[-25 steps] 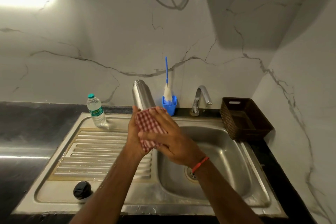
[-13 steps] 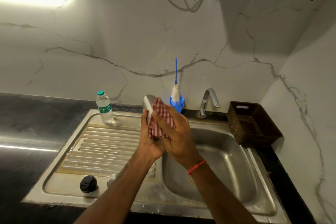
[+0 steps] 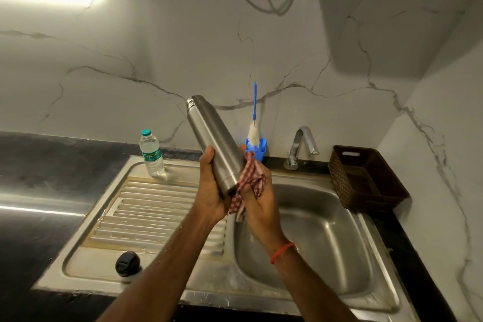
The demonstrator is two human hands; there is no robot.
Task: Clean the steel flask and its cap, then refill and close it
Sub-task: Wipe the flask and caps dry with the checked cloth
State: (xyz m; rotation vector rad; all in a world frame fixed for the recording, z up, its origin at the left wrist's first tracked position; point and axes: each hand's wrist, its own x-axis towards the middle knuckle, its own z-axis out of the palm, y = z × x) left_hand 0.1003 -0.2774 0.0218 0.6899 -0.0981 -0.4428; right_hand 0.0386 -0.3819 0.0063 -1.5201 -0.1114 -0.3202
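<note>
Steel flask point(image 3: 209, 136), smooth cylinder, gripped by curled left hand point(image 3: 210, 193); right hand point(image 3: 261, 208) bunches checked cloth point(image 3: 252, 175).

The steel flask point(image 3: 211, 144) is smooth brushed metal with a satin sheen. The cloth point(image 3: 252, 178) is red-and-white checked woven fabric, matt and crumpled. The cap point(image 3: 127, 264) is black plastic, faintly glossy. The sink point(image 3: 162, 206) is stainless steel, dulled, its ribbed drainboard wet and stained brownish. The tap point(image 3: 300, 146) is bright polished metal. The water bottle point(image 3: 152, 154) is clear glossy plastic. The brush point(image 3: 254, 123) has a blue plastic handle and white fluffy bristles. The basket point(image 3: 366, 178) looks like matt brown plastic with a woven texture. The wall point(image 3: 130, 60) is smooth white veined marble-look stone, and the worktop point(image 3: 39, 178) is dark, polished and reflective.
</note>
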